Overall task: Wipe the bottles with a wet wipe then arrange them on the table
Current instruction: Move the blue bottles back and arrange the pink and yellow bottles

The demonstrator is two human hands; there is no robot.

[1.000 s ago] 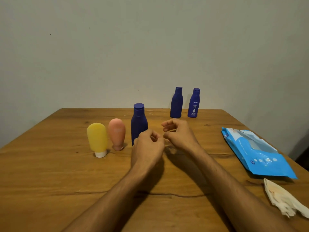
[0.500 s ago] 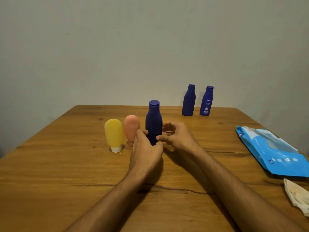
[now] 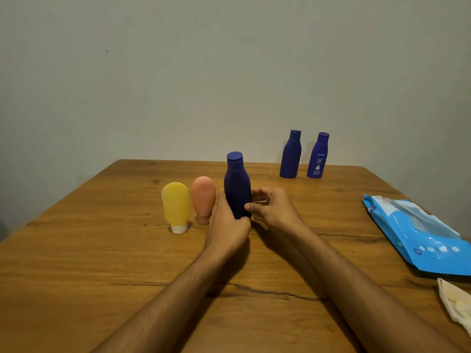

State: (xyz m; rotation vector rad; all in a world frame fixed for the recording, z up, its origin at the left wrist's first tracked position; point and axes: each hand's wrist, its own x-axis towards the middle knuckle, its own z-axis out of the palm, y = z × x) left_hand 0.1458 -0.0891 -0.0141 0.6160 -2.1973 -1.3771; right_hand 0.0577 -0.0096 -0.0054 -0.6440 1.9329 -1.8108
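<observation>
Five bottles stand on the desk (image 3: 76,250). A yellow tube (image 3: 175,205) and a peach tube (image 3: 204,197) rest on their caps in a row, and the dark blue bottle (image 3: 237,184) stands upright just beside the peach one. A plain blue bottle (image 3: 290,155) and a labelled blue bottle (image 3: 318,156) wait well apart at the far edge, near the wall.

That near row looks like the arranged line, and the dark blue bottle seems to be getting squared up as its third member. This would explain why both hands frame its lower body rather than lift it by the neck.

The left grip (image 3: 226,225) is closed round the bottle's lower left side, with fingers wrapped behind and thumb near the base. The right grip (image 3: 275,210) is narrowly closed too: its thumb tip touches the front of the bottle and its curled fingers reach to the right flank. Neither grip holds a wipe. A crumpled wipe (image 3: 456,301) lies at the right edge, near the blue wipe pack (image 3: 418,235), so the two far bottles probably remain to be cleaned.
</observation>
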